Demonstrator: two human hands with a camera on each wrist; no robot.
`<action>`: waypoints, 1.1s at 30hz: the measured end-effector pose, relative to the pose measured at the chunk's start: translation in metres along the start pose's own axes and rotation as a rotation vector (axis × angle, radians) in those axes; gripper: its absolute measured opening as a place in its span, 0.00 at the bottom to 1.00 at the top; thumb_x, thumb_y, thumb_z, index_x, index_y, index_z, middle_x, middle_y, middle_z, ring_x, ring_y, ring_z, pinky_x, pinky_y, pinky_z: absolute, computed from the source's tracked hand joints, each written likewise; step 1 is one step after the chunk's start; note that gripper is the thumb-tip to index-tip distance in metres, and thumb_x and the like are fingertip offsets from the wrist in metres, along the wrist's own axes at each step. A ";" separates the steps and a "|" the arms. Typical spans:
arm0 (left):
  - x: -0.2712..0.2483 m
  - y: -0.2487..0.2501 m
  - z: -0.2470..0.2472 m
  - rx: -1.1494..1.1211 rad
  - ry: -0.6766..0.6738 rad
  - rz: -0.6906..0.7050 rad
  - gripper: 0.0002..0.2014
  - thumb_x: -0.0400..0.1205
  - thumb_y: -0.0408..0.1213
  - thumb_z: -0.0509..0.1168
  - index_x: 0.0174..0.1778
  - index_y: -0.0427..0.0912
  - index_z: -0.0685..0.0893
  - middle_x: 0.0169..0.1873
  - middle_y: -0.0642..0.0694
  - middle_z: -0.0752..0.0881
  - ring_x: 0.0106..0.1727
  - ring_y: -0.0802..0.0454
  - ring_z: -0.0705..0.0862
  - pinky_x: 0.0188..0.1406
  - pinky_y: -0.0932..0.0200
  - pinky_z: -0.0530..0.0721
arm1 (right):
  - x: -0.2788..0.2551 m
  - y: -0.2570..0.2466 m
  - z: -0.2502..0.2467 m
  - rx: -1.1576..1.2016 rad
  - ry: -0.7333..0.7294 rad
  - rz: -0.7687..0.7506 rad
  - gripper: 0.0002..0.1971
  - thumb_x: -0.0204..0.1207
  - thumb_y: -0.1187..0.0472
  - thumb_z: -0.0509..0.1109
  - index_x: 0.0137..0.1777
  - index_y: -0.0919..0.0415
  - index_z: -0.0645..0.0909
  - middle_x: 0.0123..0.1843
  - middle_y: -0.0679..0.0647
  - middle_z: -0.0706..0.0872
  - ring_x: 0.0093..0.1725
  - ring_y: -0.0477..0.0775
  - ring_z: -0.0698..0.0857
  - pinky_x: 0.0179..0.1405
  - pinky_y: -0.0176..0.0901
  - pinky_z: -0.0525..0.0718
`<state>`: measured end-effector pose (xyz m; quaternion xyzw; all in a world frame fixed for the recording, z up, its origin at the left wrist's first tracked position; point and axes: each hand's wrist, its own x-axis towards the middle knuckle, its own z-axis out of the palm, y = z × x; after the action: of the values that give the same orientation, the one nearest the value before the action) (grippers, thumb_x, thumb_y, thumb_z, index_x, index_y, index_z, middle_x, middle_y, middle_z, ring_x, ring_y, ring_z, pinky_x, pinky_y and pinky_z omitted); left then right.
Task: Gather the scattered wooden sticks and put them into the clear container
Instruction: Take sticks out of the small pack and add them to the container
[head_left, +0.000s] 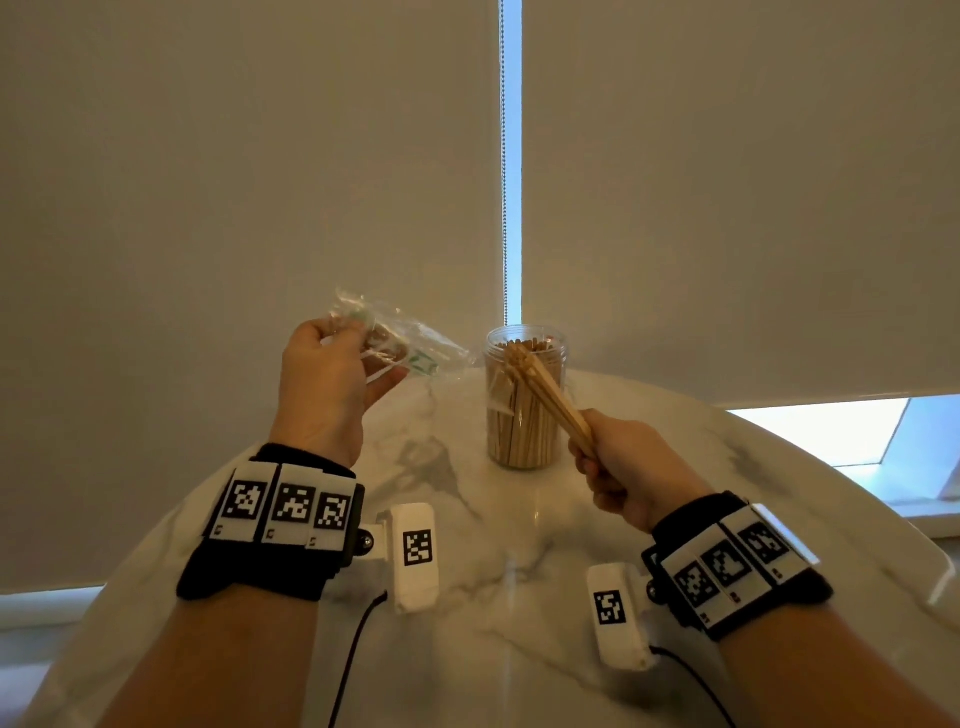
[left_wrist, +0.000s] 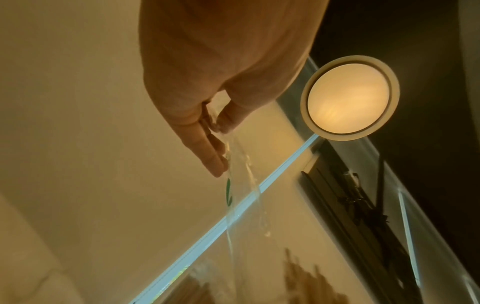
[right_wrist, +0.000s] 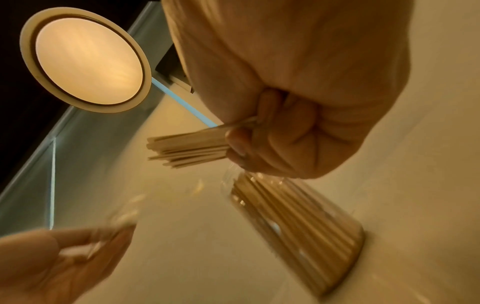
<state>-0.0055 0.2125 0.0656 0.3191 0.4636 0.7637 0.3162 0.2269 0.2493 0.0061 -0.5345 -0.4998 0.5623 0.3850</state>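
A clear round container stands upright at the far middle of the marble table, packed with upright wooden sticks. My right hand grips a bundle of wooden sticks in its fist; the bundle slants up-left in front of the container's upper part. The right wrist view shows the fingers curled round the same bundle. My left hand is raised left of the container and pinches a crumpled clear plastic wrapper with green print. The wrapper hangs from the fingers in the left wrist view.
Closed roller blinds hang right behind the table, with a bead chain in the bright gap between them. A round ceiling lamp shows overhead. Cables run from both wrist cameras across the near table.
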 end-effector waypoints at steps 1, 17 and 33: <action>0.004 -0.006 -0.005 0.016 0.004 -0.047 0.11 0.87 0.33 0.63 0.64 0.36 0.77 0.49 0.38 0.88 0.42 0.46 0.91 0.39 0.52 0.91 | 0.002 -0.001 -0.006 0.004 0.025 -0.010 0.21 0.86 0.53 0.54 0.32 0.57 0.76 0.22 0.50 0.71 0.18 0.46 0.62 0.17 0.34 0.62; 0.006 -0.070 -0.013 0.450 -0.234 -0.520 0.31 0.80 0.26 0.63 0.80 0.48 0.68 0.68 0.38 0.77 0.67 0.42 0.76 0.49 0.51 0.80 | -0.003 -0.013 -0.012 -0.036 -0.001 -0.036 0.22 0.87 0.51 0.55 0.33 0.58 0.77 0.22 0.51 0.72 0.15 0.46 0.62 0.16 0.35 0.62; -0.071 0.005 0.051 0.408 -0.541 -0.200 0.17 0.85 0.47 0.66 0.59 0.36 0.83 0.51 0.34 0.91 0.48 0.42 0.93 0.38 0.50 0.91 | -0.015 -0.026 0.002 -0.389 0.079 -0.346 0.28 0.86 0.44 0.57 0.35 0.62 0.86 0.23 0.52 0.80 0.19 0.49 0.73 0.20 0.39 0.72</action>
<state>0.0756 0.1810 0.0750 0.5195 0.5349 0.5086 0.4305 0.2243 0.2397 0.0345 -0.5266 -0.6670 0.3603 0.3847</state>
